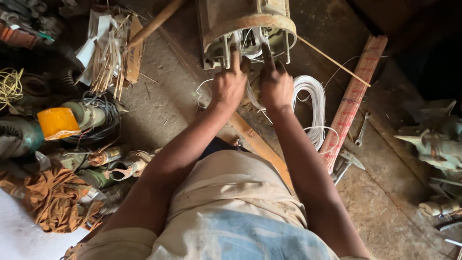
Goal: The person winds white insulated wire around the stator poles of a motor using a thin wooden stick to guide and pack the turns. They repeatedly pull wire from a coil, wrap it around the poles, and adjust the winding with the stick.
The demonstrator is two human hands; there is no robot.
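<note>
A rusty round motor housing (226,21) lies on its side on the dirt floor, its open end toward me with white wire (250,41) showing inside. My left hand (230,82) reaches to the opening with its index finger stretched onto the rim. Beside it, my right hand (275,83) points a finger into the same opening. Both hands are at the white wire strands, but whether they pinch any is unclear. A coil of white wire (313,103) lies just right of my right hand.
A rolled reddish mat (353,98) and a spanner (362,129) lie to the right. A wooden plank (257,144) runs under my arms. Thin sticks (108,60), motor parts, an orange rag (50,200) and an orange-capped piece (57,123) crowd the left; metal parts (438,144) sit far right.
</note>
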